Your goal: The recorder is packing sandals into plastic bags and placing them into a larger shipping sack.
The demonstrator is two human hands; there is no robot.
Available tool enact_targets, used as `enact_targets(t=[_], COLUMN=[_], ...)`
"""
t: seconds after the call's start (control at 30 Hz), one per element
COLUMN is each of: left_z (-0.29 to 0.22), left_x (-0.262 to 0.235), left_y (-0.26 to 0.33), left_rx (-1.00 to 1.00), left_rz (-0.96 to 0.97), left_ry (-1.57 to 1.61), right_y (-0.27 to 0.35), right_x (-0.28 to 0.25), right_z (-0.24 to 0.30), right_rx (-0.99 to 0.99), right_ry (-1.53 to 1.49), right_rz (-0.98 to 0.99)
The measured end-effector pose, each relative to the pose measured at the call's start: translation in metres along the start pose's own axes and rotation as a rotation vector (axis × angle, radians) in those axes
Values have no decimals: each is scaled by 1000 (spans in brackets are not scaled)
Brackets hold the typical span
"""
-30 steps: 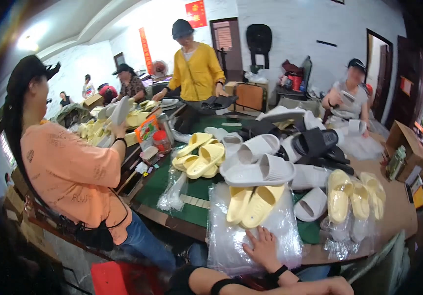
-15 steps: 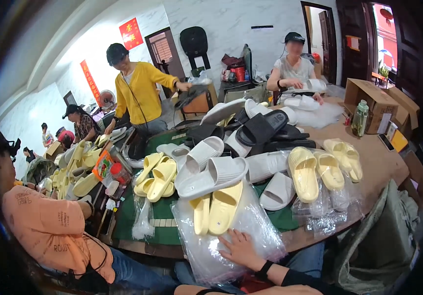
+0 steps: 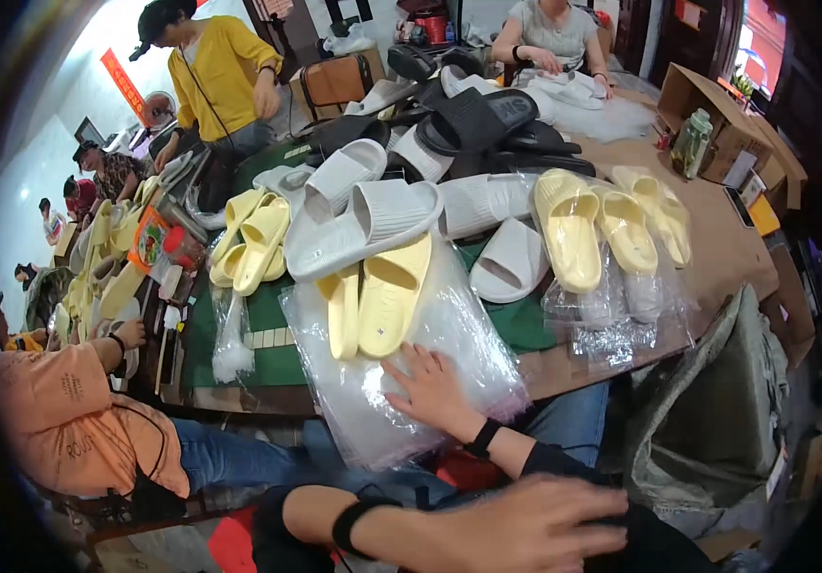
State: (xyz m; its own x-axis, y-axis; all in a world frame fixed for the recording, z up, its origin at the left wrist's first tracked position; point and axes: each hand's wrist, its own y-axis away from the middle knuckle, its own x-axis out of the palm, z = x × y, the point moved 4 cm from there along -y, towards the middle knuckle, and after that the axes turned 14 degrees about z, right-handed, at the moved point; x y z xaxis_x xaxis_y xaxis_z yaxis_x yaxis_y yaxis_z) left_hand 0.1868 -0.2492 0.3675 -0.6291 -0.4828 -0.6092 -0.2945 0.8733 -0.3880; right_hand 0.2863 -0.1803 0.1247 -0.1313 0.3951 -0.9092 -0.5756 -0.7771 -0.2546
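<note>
My right hand [image 3: 430, 387] lies with fingers spread on a stack of clear plastic bags [image 3: 334, 406] at the table's near edge. Just beyond its fingertips, a pair of pale yellow slides [image 3: 399, 304] rests on the bags. Large grey slides [image 3: 373, 229] lie on top of the yellow pair's far end. Low in the picture, my left hand [image 3: 544, 525] crosses over my right forearm, blurred by motion. Its fingers stretch to the right, apart, and no object shows in them.
Yellow slides in clear bags [image 3: 568, 234] lie to the right, beside a single grey slide [image 3: 509, 263]. Black slides [image 3: 478, 119] are heaped behind. An olive sack [image 3: 707, 420] stands right of the table. A co-worker in orange [image 3: 76, 420] sits at left; others work beyond.
The view has tilted down, so the table sits higher. My left hand has come into view, over my right forearm. My right hand stays on the bags. The co-worker in yellow has lowered an arm.
</note>
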Motion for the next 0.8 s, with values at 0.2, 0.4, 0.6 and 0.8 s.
enact_targets(t=[0.2, 0.4, 0.6, 0.8], left_z=[118, 220, 266, 281], left_x=[-120, -224, -262, -260], left_y=[86, 204, 215, 258], left_rx=[-700, -1206, -1169, -953], left_rz=[-771, -624, -799, -1055], left_ry=[-543, -927, -582, -477], right_y=[11, 10, 5, -1], right_x=[10, -6, -4, 1], right_z=[-18, 1, 0, 12], right_rx=[135, -2, -4, 0], right_ry=[-203, -46, -26, -63], right_rz=[285, 25, 32, 109])
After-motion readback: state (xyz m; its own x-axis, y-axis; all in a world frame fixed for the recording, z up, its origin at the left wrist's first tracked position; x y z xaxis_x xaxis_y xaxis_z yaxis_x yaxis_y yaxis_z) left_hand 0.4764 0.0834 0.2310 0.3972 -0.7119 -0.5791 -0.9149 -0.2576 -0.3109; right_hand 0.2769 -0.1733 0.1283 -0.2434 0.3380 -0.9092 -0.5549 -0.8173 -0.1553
